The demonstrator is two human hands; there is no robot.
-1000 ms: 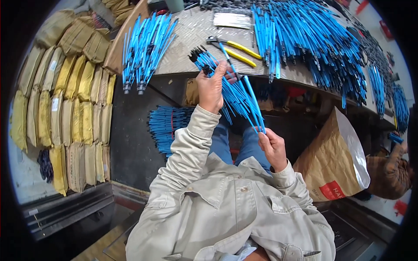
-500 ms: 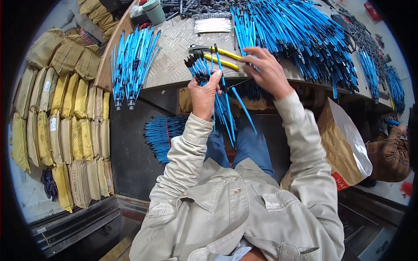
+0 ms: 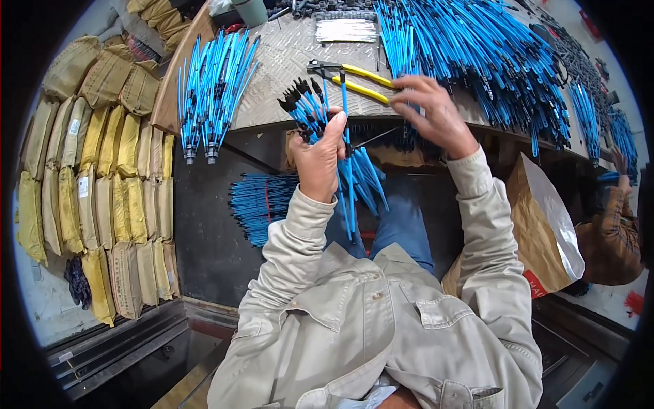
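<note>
My left hand (image 3: 319,162) is closed round a bundle of thin blue tubes (image 3: 366,178) with black end fittings. Their black tips fan out above my thumb, and the blue lengths hang down over my knees. One tube stands apart from the rest, upright beside the thumb. My right hand (image 3: 436,114) is raised to the right of the bundle, fingers apart and a little blurred, with nothing seen in it. Close to its fingertips, yellow-handled pliers (image 3: 362,91) lie on the bench; whether the fingers touch them I cannot tell.
The bench (image 3: 276,85) carries a large heap of blue tubes (image 3: 470,54), a smaller pile (image 3: 216,88) at its left edge and a white tray (image 3: 346,29). Below lies a strapped bundle (image 3: 262,208). A paper sack (image 3: 541,225) stands right, near another person (image 3: 616,232); wrapped packages (image 3: 105,163) are stacked left.
The tubes' lower ends have swung closer together below my left hand. My right hand remains raised beside the pliers, and the whole view has shifted slightly.
</note>
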